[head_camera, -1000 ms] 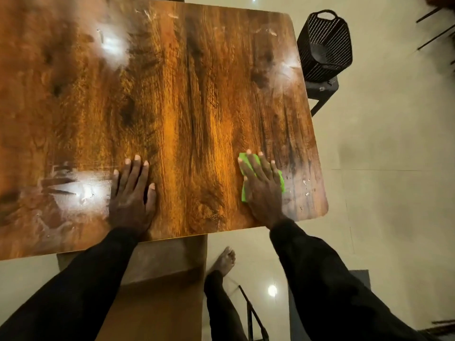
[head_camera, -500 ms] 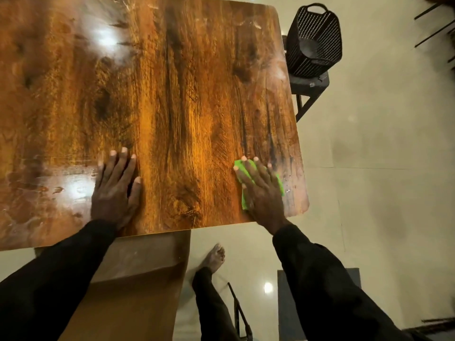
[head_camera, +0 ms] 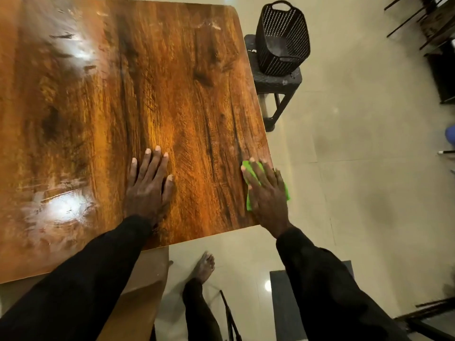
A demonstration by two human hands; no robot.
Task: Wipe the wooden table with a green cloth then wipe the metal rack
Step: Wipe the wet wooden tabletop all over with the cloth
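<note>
Fingers point(head_camera: 157, 166) straight, left hand point(head_camera: 147, 190) on wooden table point(head_camera: 172, 82), right hand point(head_camera: 267, 195) pressing green cloth point(head_camera: 248, 204)

Black basket point(head_camera: 270, 55): plastic, slotted walls, loop handle at each end, upright. Stands on a dark stool point(head_camera: 275, 81), covering most of the seat; a strip of seat shows in front of it and on its left.

Stool legs rest on the floor point(head_camera: 369, 143): pale beige glossy tiles, thin grout lines.

Grey mat point(head_camera: 280, 311): flat on the floor, lower right, partly hidden. Bright spot of reflected light point(head_camera: 268, 286) on the tile just left of the mat.

Thin black bar point(head_camera: 229, 313): slanted, bottom centre; what it belongs to is unclear.

Brown board point(head_camera: 147, 279): lower left, matte.

Blue thing point(head_camera: 450, 134): right edge, cut off, unidentifiable.
</note>
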